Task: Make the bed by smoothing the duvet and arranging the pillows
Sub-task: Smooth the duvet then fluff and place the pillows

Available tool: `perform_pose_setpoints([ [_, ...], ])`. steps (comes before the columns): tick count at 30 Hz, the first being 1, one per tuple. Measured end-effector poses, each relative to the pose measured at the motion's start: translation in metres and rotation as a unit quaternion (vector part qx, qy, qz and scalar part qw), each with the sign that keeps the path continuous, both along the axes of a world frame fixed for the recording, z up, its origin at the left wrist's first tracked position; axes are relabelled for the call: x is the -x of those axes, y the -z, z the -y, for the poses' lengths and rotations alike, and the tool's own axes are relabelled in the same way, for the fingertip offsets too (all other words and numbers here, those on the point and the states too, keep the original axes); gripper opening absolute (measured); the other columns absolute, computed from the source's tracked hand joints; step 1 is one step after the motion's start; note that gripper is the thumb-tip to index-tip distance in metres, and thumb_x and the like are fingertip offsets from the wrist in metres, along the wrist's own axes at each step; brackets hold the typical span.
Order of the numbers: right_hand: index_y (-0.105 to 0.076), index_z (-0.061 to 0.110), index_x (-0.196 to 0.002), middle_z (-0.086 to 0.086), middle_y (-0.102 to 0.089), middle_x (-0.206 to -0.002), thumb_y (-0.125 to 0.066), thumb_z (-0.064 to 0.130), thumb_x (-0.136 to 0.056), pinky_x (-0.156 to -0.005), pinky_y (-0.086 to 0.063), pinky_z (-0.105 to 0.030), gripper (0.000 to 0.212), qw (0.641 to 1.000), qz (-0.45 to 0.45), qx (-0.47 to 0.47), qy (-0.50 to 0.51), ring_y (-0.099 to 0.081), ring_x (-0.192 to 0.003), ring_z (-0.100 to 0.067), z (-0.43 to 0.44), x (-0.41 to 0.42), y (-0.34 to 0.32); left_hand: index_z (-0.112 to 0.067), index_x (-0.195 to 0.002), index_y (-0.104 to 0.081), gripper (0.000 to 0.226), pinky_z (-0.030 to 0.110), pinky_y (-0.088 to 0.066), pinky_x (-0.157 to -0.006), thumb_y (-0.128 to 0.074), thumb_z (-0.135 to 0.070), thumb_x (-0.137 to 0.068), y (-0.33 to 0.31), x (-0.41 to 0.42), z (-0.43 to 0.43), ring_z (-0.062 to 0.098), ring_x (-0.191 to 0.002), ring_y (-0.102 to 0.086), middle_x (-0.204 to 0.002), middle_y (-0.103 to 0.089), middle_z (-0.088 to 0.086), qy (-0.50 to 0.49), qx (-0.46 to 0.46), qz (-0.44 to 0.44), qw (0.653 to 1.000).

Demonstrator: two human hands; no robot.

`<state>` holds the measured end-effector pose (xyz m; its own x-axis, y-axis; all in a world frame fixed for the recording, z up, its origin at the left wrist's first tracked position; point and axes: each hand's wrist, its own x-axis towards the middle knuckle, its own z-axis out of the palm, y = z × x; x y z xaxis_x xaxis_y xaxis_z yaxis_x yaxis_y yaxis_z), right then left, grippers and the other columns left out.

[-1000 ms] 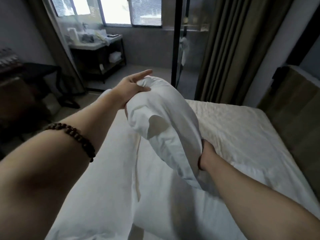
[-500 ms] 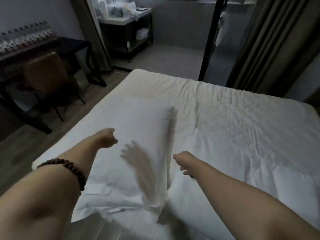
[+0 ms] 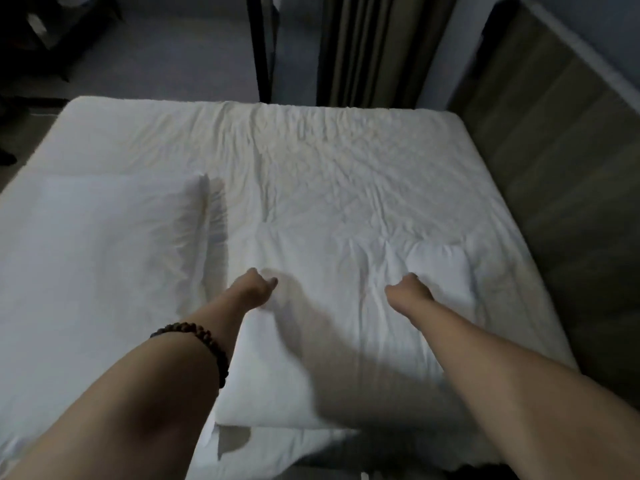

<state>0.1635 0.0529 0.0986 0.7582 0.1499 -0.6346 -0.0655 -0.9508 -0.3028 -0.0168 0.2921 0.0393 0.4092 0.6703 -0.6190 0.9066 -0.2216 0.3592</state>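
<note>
Bed (image 3: 346,150) — pillow (image 3: 104,244), duvet (image 3: 332,341); left hand (image 3: 254,289), right hand (image 3: 410,289) fisted.

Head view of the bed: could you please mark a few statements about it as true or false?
1. A beaded bracelet sits on the left forearm. True.
2. The left hand and the right hand both reach over the right pillow. True.
3. The sheet beyond the pillows is smooth. False: it is creased.
4. The left pillow stands upright. False: it lies flat on the sheet.
</note>
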Motion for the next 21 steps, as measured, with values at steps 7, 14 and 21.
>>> perform_pose_setpoints([
  [7, -0.020, 0.013, -0.153, -0.027, -0.034, -0.146, -0.045, 0.051, -0.097, -0.106, -0.036, -0.045, 0.073, 0.990, 0.040, 0.087, 0.104, -0.041, -0.129, -0.044, 0.092, -0.106, 0.077, -0.004, -0.148, -0.034, 0.114, 0.059, -0.039, -0.108, -0.040, -0.088, -0.070, 0.099, -0.050, -0.016, 0.048, -0.129, -0.048, -0.144, -0.047, 0.026, -0.147, 0.003, -0.055, 0.988],
  [14, -0.015, 0.009, -0.157, -0.019, -0.031, -0.157, -0.051, 0.089, -0.071, -0.117, -0.031, -0.042, 0.122, 0.974, -0.059, -0.007, 0.217, -0.036, -0.143, -0.035, 0.114, -0.166, 0.172, -0.003, -0.158, -0.006, 0.107, 0.054, -0.016, -0.121, -0.032, -0.079, -0.088, 0.132, -0.063, 0.007, 0.047, -0.145, -0.024, -0.161, -0.020, 0.026, -0.206, -0.038, -0.100, 0.973],
  [21, -0.038, 0.010, -0.151, -0.007, -0.045, -0.153, -0.051, 0.102, -0.046, -0.115, -0.031, -0.028, 0.140, 0.969, -0.096, -0.075, 0.215, -0.045, -0.139, -0.022, 0.118, -0.171, 0.245, -0.012, -0.152, -0.039, 0.128, 0.036, -0.019, -0.121, -0.016, -0.099, -0.061, 0.195, -0.036, -0.018, 0.036, -0.142, -0.037, -0.153, -0.042, 0.018, -0.254, 0.032, -0.094, 0.962],
])
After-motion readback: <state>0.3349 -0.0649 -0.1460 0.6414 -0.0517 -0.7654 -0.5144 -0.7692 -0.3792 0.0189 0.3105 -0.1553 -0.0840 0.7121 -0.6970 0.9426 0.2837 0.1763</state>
